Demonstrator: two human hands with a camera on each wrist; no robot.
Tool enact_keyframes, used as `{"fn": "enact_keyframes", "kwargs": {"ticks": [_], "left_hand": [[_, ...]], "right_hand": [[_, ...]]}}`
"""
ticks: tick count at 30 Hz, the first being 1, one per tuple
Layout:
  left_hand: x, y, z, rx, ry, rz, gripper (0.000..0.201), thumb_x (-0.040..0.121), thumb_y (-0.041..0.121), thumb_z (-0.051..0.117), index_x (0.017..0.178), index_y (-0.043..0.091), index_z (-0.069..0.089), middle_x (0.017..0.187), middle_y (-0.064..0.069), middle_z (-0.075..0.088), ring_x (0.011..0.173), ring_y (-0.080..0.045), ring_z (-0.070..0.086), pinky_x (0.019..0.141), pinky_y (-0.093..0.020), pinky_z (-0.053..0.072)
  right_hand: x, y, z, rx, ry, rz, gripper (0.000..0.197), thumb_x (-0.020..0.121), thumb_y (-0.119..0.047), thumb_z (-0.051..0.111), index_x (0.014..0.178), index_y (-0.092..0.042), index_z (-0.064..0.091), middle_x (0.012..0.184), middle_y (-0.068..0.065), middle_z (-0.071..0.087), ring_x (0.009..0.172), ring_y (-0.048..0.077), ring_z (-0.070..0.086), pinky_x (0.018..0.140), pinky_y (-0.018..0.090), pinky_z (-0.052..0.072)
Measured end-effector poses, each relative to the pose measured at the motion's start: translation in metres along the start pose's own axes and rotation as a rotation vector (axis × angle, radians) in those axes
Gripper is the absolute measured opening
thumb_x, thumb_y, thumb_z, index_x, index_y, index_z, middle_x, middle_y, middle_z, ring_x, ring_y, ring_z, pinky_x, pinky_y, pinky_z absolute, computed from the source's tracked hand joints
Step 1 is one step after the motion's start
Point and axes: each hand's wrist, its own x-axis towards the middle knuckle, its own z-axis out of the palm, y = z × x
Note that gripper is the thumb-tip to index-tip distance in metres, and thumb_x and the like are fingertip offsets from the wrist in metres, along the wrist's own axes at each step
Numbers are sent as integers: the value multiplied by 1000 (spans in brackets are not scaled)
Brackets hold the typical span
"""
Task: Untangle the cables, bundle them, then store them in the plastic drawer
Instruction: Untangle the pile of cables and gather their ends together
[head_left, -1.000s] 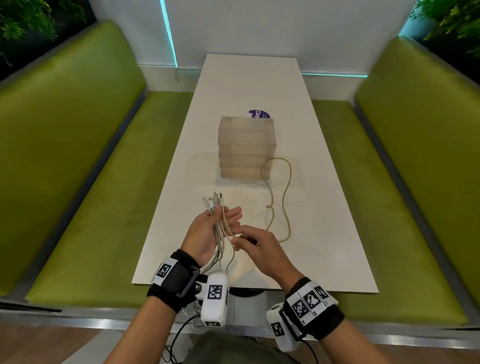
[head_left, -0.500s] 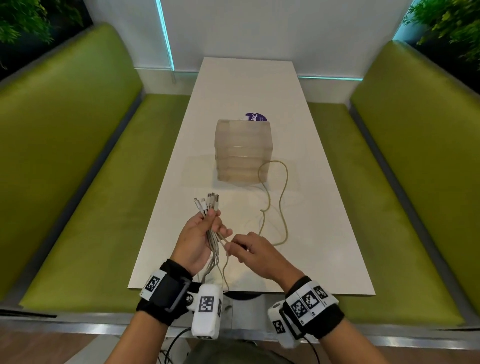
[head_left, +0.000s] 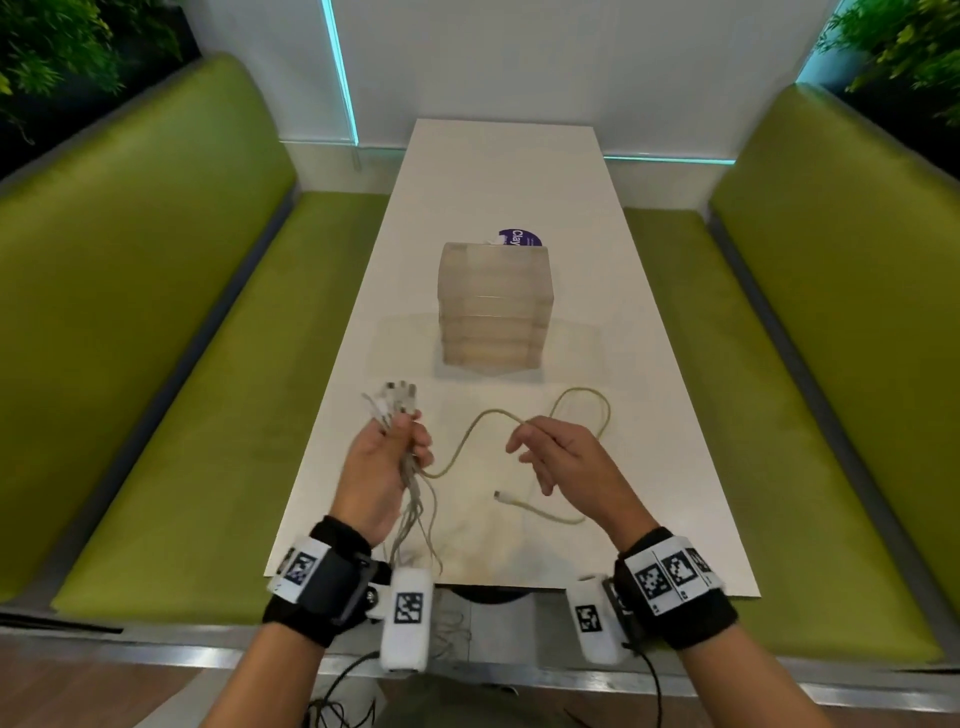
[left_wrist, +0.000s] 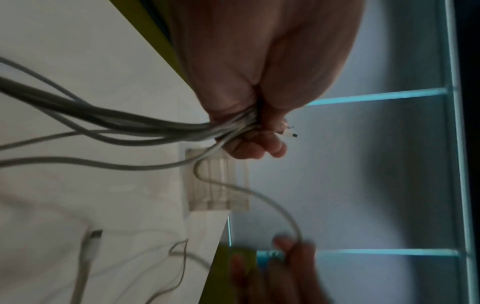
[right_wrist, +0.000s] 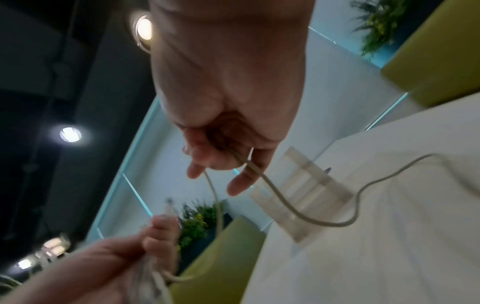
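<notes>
Head view | left hand (head_left: 382, 470) fist wrapped round gathered cables (head_left: 410, 483), plugs up, likely to keep ends aligned | right hand (head_left: 563, 457) pinches beige cable (head_left: 470, 431), drawing it clear across table (head_left: 649, 415) | plastic drawer (head_left: 493, 312) beyond, closed | cable tails hidden below table edge.
</notes>
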Motion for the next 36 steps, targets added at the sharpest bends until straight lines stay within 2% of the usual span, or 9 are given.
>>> {"fn": "enact_keyframes", "kwargs": {"ticks": [4,9,11,14,18,21,24,28,36], "left_hand": [[-12,-17,28,147,-147,-31,22,100,16,41,89,8,58,63,0,53,51,-8,38,49,-18,36],[-9,-10,27,-69,-323,-228,27,91,22,47,90,0,63,58,-3,42,43,-5,32,44,-16,29],[-7,-8,23,-156,-371,-284,30,89,21,49,101,-3,62,51,3,40,39,-3,31,42,-16,27],[-5,-6,20,-174,-447,-300,29,82,26,64,93,-1,58,48,6,42,38,-3,35,41,-15,32],[-1,5,15,-216,-289,-259,7,87,12,46,85,6,49,45,9,39,36,-1,30,38,-14,27],[10,28,-9,-322,-133,-141,17,80,-3,38,82,11,46,44,10,35,35,-1,28,37,-12,26],[21,45,-42,-372,0,-19,15,77,0,50,82,13,46,47,12,36,37,-2,29,38,-12,27],[20,33,-41,-245,81,-3,28,100,3,25,85,11,48,48,11,39,39,-2,29,39,-14,27],[-16,-15,32,364,-407,-135,30,94,19,50,103,-8,58,54,6,49,45,-4,36,45,-14,30]], "right_hand": [[2,-26,18,86,-56,-18,30,99,-17,45,78,-6,63,46,-5,39,45,11,35,52,20,43],[5,-21,17,81,-262,59,32,100,-18,45,77,-3,61,42,-14,40,44,5,35,59,31,39],[6,-15,19,22,-307,98,33,99,-21,47,73,-7,62,44,-14,41,46,6,37,53,28,37],[5,-11,23,51,-331,125,33,98,-24,48,71,-11,63,44,-14,41,46,6,37,50,24,37],[5,-6,19,-165,-408,111,34,97,-37,47,76,-16,63,51,-9,54,54,6,51,69,29,46],[1,18,0,-333,-442,157,32,98,-34,44,74,-21,61,61,-7,59,65,5,59,78,32,46],[-10,41,-19,-292,-347,181,27,100,-20,41,83,-17,61,59,-7,55,63,10,57,73,23,44],[-17,40,-24,-218,-295,135,25,100,-20,42,92,-16,65,54,-8,47,54,9,43,62,18,39],[3,3,-3,-319,-274,89,28,97,-21,48,74,-18,65,54,-6,53,45,0,46,54,19,36]]}}
